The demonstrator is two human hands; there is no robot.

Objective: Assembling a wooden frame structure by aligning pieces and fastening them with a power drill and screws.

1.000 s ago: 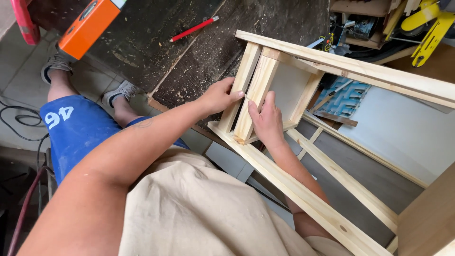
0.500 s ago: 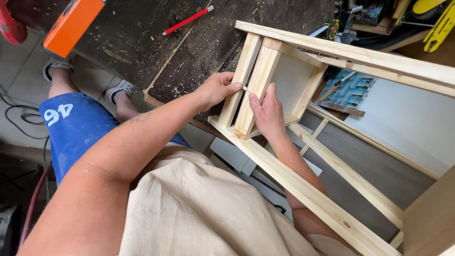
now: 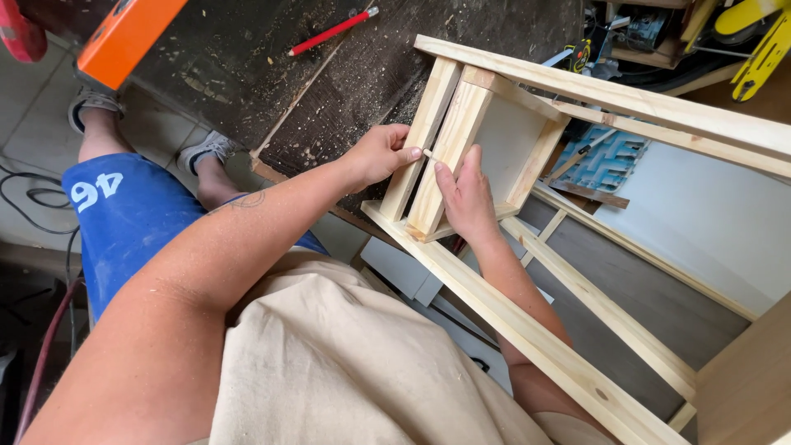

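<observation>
A small wooden drawer box (image 3: pixel 482 148) sits inside the pale pine frame (image 3: pixel 527 330), its side just beside an upright slat (image 3: pixel 424 136). My left hand (image 3: pixel 381 154) pinches a tiny wood sliver (image 3: pixel 428 153) at that gap, fingers closed on it; my right hand (image 3: pixel 468 200) lies flat on the drawer's side, fingers together. I judge it light, stiff, splintery, best gripped by its edges. A red pencil (image 3: pixel 332 31) lies on the dusty bench (image 3: pixel 247 66).
</observation>
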